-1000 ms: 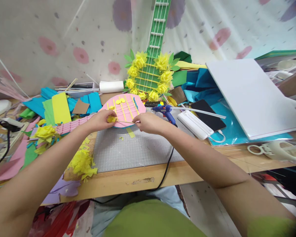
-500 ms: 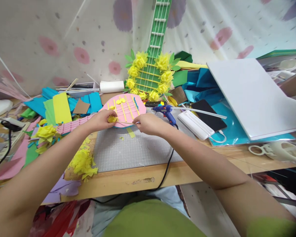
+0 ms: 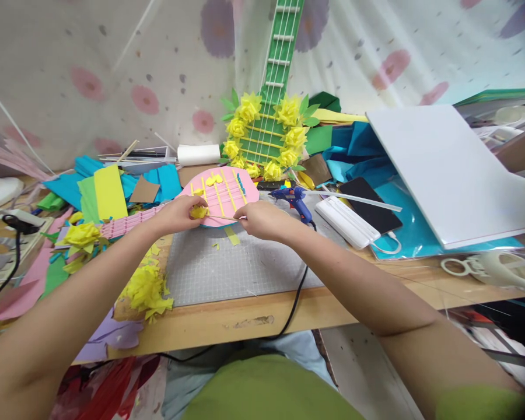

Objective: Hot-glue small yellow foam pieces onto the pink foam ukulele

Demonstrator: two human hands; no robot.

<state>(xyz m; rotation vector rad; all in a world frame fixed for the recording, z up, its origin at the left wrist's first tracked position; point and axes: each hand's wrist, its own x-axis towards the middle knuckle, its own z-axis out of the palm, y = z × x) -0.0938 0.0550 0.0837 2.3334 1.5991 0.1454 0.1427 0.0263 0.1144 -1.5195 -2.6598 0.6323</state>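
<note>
A pink paper guitar [image 3: 227,192] lies on the grey cutting mat [image 3: 240,271], its yellow strips and pink strings facing up and its neck pointing left. My left hand [image 3: 181,213] is closed in a pinch around a small yellow paper flower [image 3: 198,212] at the guitar's lower left edge. In my right hand [image 3: 262,218] the fingers grip a thin wooden stick [image 3: 222,217], whose far tip reaches the yellow flower. Exactly where the tip touches is too small to make out.
A blue glue gun [image 3: 295,201] lies right of my right hand, its black cord crossing the mat. Behind stands a green paper guitar [image 3: 265,137] with yellow flowers. Yellow paper scraps [image 3: 146,286] are heaped at left; a white power bank [image 3: 345,220] and white board [image 3: 446,169] are at right.
Almost nothing differs. Both hands stay at the guitar's lower edge, with the flower and stick held as before; the fingers have shifted only very slightly.
</note>
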